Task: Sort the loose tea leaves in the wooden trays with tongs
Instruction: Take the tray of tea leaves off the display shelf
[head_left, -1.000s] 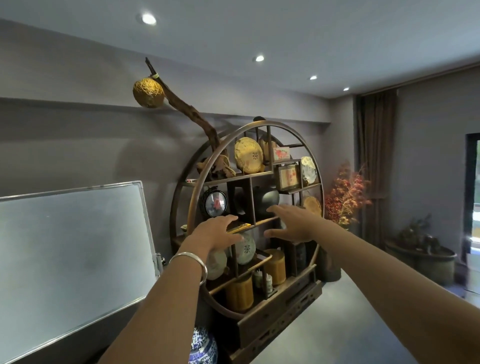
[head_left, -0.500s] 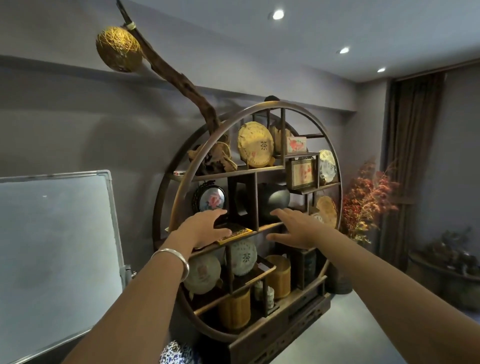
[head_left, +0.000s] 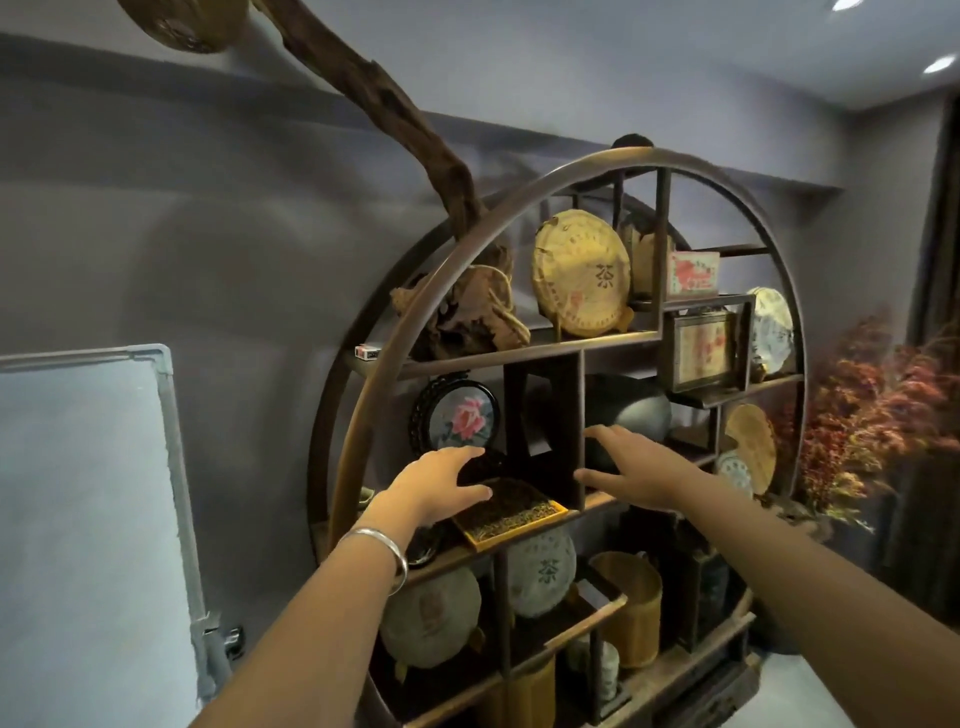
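A wooden tray (head_left: 511, 514) filled with dark loose tea leaves lies on the middle shelf of a round wooden display shelf (head_left: 519, 208). My left hand (head_left: 434, 483), with a silver bangle on its wrist, reaches over the tray's left end with spread fingers, thumb near the tray's rim. My right hand (head_left: 641, 467) stretches out with straight fingers toward the compartment to the right of the tray, in front of a dark round pot (head_left: 634, 415). Neither hand holds anything. No tongs are in view.
The shelf holds wrapped tea cakes (head_left: 582, 273), a framed flower picture (head_left: 460, 418), bamboo canisters (head_left: 631, 605) and small boxes. A whiteboard (head_left: 83, 519) stands at the left. Red dried foliage (head_left: 872, 415) stands at the right. A gnarled branch (head_left: 374, 93) rises above the shelf.
The view has closed in on the shelf. Both hands have reached further forward; the left one now hovers over the tea tray's left end.
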